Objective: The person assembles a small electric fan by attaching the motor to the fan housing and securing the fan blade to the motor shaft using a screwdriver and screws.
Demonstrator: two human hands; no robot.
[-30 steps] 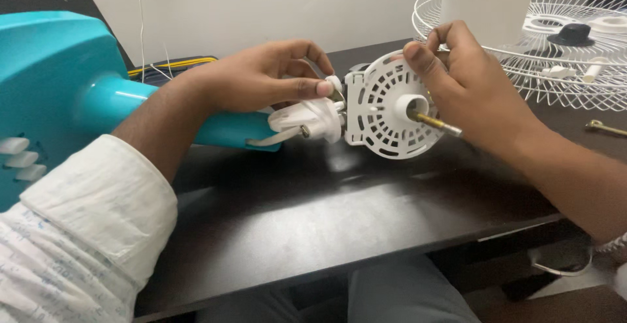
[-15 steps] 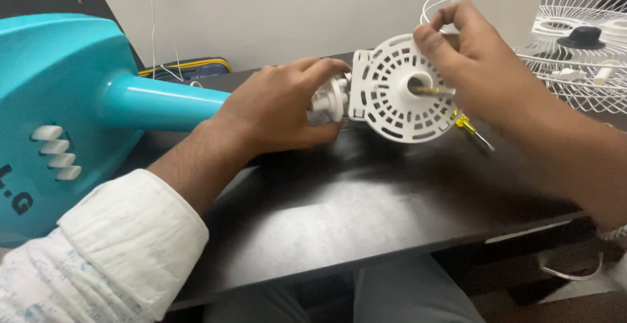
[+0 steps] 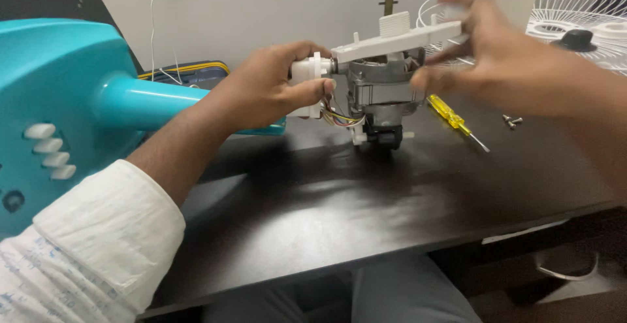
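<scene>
Fan motor [image 3: 382, 94] sits raised above the dark worktop [image 3: 339, 212], joined at its left to the teal fan stand [image 3: 78, 101]. Left hand [image 3: 271, 91] has its fingers clamped on the white neck joint [image 3: 305, 75]. Right hand [image 3: 503, 58], blurred, has fingers apart around the white plate [image 3: 398, 39]. A yellow screwdriver [image 3: 454, 120] and screws [image 3: 511, 121] lie just right; a wire guard [image 3: 581, 22] stands behind.

Access, dark table [image 3: 339, 218]: front half open, free pass. Obstacles: teal fan stand [image 3: 59, 114] blocks left; motor assy [image 3: 382, 97] centre-rear; yellow screwdriver [image 3: 454, 120] & 2 loose screws [image 3: 511, 121] right; wire grille [image 3: 575, 16] rear-right.
</scene>
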